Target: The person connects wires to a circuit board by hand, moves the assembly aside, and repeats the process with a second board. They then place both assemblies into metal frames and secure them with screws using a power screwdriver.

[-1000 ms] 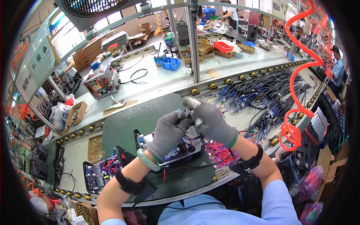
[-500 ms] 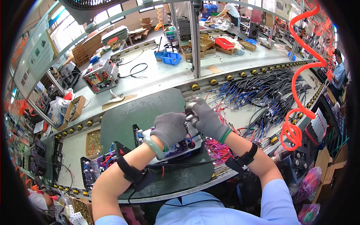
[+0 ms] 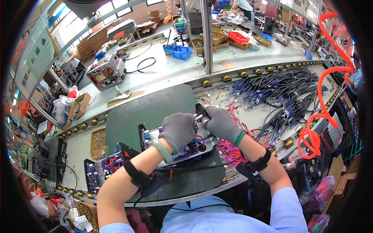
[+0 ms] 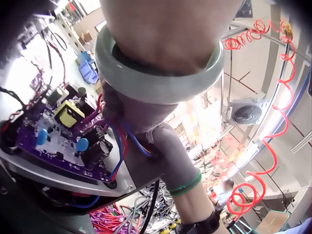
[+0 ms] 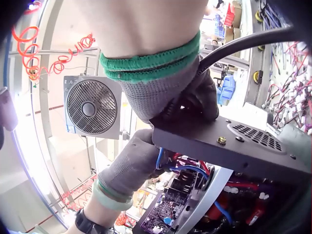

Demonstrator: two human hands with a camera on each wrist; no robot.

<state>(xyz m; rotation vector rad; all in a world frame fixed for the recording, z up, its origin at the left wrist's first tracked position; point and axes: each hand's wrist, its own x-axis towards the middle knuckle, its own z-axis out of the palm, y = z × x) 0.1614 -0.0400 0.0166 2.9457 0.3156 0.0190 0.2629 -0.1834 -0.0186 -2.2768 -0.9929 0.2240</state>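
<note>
In the head view, an open unit with a purple circuit board [image 3: 190,149] lies on the dark green mat [image 3: 136,112]. My gloved left hand [image 3: 178,129] is above the board, its fingers curled at red and blue wires [image 4: 119,148]. Close on its right, my gloved right hand [image 3: 223,125] grips the upper part of a black vented panel [image 5: 207,141] at the unit's end. A thick black cable [image 5: 243,47] runs beside the right hand towards this panel. The fingertips of both hands are partly hidden, so any small part between them cannot be made out.
Black and blue cables [image 3: 279,95] lie right of the mat, with pink-red wires [image 3: 229,152] nearer. A second board unit [image 3: 95,176] and a box of small metal parts [image 3: 99,143] are at the left. A red coiled hose [image 3: 321,83] hangs at the right.
The right hand's raised fingers have lowered and curled in by the panel. Both hands stay close together above the unit, and the head view has shifted a little.
</note>
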